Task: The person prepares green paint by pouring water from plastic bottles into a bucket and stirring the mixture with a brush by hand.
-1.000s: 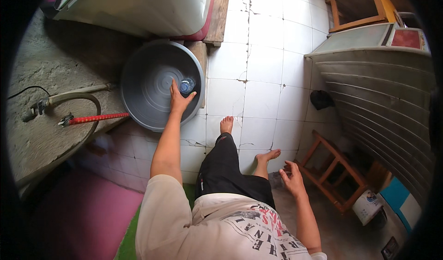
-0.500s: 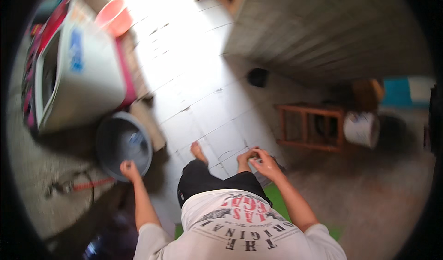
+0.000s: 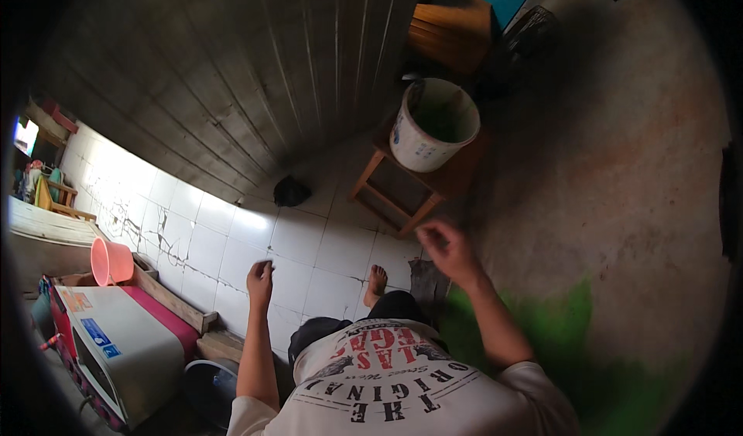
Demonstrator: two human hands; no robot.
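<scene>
My left hand (image 3: pixel 261 283) is raised over the white tiled floor (image 3: pixel 288 239), its fingers curled together. Something small and dark shows at the fingertips, too small to name. Off to the right, my right hand (image 3: pixel 455 256) hovers just short of a wooden stool (image 3: pixel 371 174), slightly blurred. Its fingers are loosely bent with a gap by the thumb, and nothing shows between them. On the stool stands a white bucket (image 3: pixel 414 148), its inside greenish. Neither hand touches the bucket.
A black bag-like bundle (image 3: pixel 291 191) lies by the ribbed wall (image 3: pixel 263 64). At lower left are a white-and-pink washing machine (image 3: pixel 147 328), a dark tub (image 3: pixel 193 368) and a pink pail (image 3: pixel 116 261). Green flooring (image 3: pixel 542 328) spreads to the right.
My view has turned right, bringing the stool and bucket to the upper middle. My left hand is now away from the dark tub; my right hand is now near the stool.
</scene>
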